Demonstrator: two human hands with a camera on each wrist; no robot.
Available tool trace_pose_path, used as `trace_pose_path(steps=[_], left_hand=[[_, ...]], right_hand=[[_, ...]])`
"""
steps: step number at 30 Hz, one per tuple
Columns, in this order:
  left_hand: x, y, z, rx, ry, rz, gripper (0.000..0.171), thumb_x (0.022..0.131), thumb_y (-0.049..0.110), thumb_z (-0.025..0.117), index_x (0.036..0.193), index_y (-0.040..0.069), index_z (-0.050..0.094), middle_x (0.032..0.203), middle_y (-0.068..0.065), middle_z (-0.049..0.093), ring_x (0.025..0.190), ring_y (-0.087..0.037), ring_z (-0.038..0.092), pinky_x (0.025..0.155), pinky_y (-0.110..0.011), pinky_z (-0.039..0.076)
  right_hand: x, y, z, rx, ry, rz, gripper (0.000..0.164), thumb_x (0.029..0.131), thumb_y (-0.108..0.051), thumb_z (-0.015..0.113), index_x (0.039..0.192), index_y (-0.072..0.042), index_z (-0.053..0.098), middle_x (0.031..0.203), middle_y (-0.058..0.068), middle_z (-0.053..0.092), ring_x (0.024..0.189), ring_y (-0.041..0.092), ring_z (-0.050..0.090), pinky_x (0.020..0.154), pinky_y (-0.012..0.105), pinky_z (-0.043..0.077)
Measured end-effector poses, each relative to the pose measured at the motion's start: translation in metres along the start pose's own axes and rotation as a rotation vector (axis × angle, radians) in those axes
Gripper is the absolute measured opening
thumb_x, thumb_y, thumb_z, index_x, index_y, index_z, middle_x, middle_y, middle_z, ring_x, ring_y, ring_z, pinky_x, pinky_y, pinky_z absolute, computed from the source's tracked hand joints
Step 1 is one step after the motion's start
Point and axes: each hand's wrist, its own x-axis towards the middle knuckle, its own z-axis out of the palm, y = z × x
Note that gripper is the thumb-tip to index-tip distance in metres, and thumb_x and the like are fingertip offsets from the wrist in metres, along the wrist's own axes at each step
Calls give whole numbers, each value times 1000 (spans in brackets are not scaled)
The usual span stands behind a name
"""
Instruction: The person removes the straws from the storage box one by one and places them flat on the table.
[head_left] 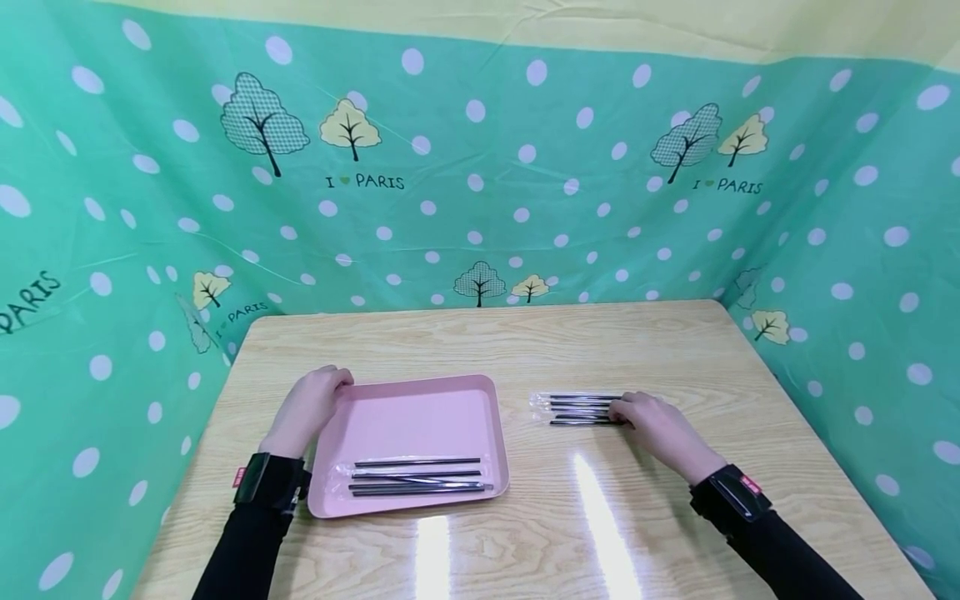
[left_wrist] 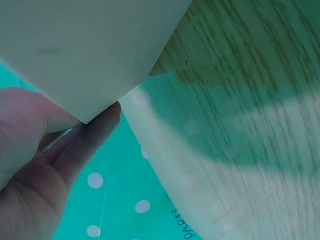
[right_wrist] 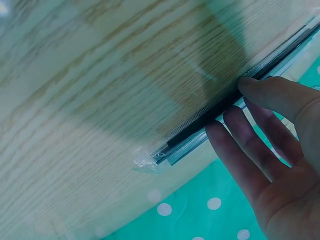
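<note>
At the far left corner of the pink tray (head_left: 420,417), my left hand (head_left: 311,408) holds the rim. In the left wrist view, the thumb and fingers (left_wrist: 90,142) of that hand lie on either side of a pale edge. Several thin dark sticks (head_left: 416,483) in clear wrap lie in the near part of the tray. To the right, my right hand (head_left: 663,429) pinches the right end of a bundle of dark sticks in clear plastic wrap (head_left: 581,408). In the right wrist view, thumb and fingers (right_wrist: 235,125) close round the wrapped sticks (right_wrist: 200,122), low over the wood.
Both sit on a light wood-grain table (head_left: 525,342) with bright reflections along its near part. A green polka-dot curtain (head_left: 450,208) printed with trees hangs behind the table and along both sides.
</note>
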Motion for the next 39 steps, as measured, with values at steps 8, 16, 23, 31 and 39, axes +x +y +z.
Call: trace_pose_path(steps=[8,16,23,31,39], left_hand=[[-1,0,0,-3,2,-2,14,95,-12,63,100,-3,74,88,-16,69,87,-35,69,80,-50,60],[-1,0,0,-5,1,-1,14,94,-12,64,99,-3,74,87,-15,69,85,-33,69,78,-49,60],[-1,1,1,-7,6,-5,14,95,-12,63,99,-3,74,88,-16,69,86,-35,70,78,-49,60],[-1,-1,1,1,-5,-14,15,95,-11,62,101,-3,74,89,-15,69,87,-34,69,79,-49,60],[-1,1,1,0,-11,-24,16,95,-12,63,102,-3,74,89,-16,69,87,-34,70,79,-49,60]], right_hand=[[0,1,2,-23,11,3,25,82,10,79,95,-10,75,89,3,69,82,23,69,67,40,61],[0,2,4,-28,35,4,25,82,10,79,96,-10,75,89,4,69,82,23,68,66,39,61],[-1,3,2,-37,36,6,25,80,10,80,96,-9,74,88,5,68,80,24,68,66,39,61],[1,0,-2,-4,25,19,27,78,5,85,97,-11,73,90,4,69,83,23,68,68,39,61],[8,-9,-7,37,8,12,32,75,9,85,100,-9,74,94,4,70,87,25,70,74,42,62]])
